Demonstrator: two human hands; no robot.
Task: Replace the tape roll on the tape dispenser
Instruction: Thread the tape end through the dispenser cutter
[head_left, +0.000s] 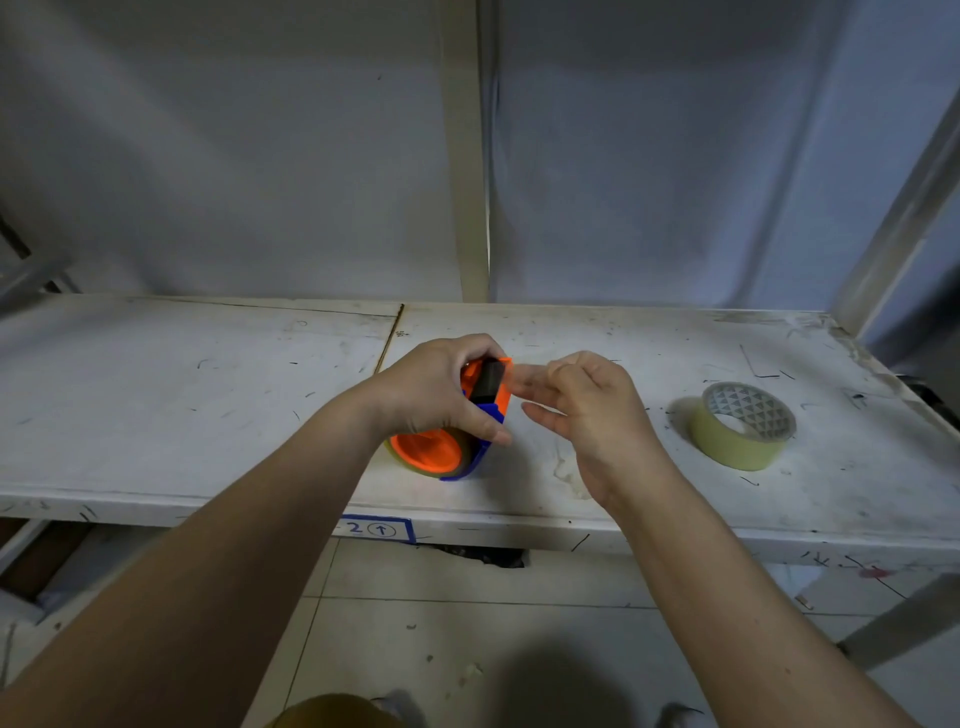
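Holding entry: tape dispenser (467, 410), orange and blue, mid-table (208, 405), clasped in left hand (431, 387). Right hand (582, 410) fingers half curled at its front end; grip on anything cannot be told. Tape roll (743, 425) lies near the right edge. Step, judged: threading or freeing tape. Mounted roll mostly hidden.

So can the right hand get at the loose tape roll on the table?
Probably yes: the right hand holds nothing solid, and bare table lies between it and the tape roll.
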